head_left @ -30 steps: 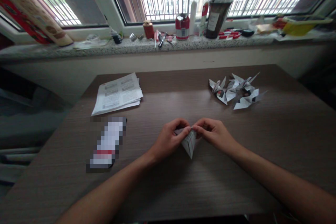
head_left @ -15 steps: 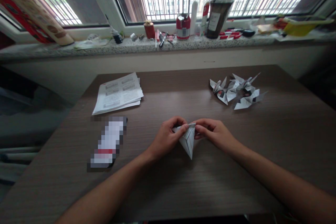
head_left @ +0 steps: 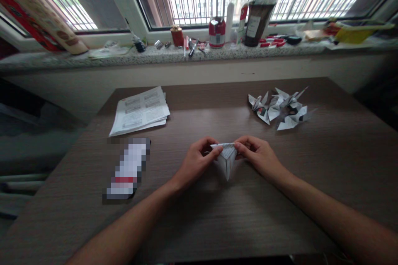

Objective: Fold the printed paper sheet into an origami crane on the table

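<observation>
A small folded piece of printed paper (head_left: 226, 161), shaped like a downward-pointing triangle, sits between both hands just above the brown wooden table (head_left: 199, 215). My left hand (head_left: 194, 165) pinches its top left corner with fingers curled. My right hand (head_left: 259, 157) pinches its top right corner the same way. The paper's top edge is stretched flat between the two pinches, and its tip points toward me.
A pile of several folded paper cranes (head_left: 281, 109) lies at the back right of the table. A stack of printed sheets (head_left: 139, 109) lies at the back left, with a blurred flat object (head_left: 127, 169) in front of it. The windowsill (head_left: 186, 54) holds a can, bottles and small items.
The two pinches have moved apart, widening the folded paper's top edge into a flat line. The paper has turned to face me more squarely.
</observation>
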A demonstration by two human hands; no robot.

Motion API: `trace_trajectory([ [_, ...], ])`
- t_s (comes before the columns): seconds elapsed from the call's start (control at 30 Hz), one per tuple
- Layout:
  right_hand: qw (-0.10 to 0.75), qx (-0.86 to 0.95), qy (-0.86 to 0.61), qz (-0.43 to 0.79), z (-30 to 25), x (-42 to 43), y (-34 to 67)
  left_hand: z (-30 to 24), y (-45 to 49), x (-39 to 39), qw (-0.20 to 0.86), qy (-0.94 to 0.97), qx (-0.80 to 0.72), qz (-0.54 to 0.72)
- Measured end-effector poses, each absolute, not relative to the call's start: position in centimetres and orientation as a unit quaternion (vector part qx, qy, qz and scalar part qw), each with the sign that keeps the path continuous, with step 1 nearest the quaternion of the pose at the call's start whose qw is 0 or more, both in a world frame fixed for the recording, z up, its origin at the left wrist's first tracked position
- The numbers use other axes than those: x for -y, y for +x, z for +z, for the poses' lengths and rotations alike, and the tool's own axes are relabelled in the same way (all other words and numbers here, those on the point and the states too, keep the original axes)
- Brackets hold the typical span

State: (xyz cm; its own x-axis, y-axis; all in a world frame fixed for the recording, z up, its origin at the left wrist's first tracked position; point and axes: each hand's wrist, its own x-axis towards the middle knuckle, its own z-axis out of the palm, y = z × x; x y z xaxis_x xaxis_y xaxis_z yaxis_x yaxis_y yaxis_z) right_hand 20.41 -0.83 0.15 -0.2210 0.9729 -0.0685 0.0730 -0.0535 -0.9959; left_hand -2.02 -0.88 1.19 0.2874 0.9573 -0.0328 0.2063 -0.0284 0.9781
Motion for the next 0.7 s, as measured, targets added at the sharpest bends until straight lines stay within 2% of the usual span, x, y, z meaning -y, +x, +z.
trace_trajectory([
  [0.17,0.406,0.546,-0.474,0.559,0.21,0.83,20.43,0.93,-2.11,0.82,0.521,0.606,-0.462,0.385],
  [0.4,0.352,0.612,-0.474,0.526,0.51,1.11,20.29,1.0,-1.9,0.87,0.532,0.61,-0.446,0.383],
  [0.7,0.351,0.643,-0.479,0.484,0.81,1.16,20.42,0.81,-1.86,0.89,0.537,0.613,-0.436,0.383],
])
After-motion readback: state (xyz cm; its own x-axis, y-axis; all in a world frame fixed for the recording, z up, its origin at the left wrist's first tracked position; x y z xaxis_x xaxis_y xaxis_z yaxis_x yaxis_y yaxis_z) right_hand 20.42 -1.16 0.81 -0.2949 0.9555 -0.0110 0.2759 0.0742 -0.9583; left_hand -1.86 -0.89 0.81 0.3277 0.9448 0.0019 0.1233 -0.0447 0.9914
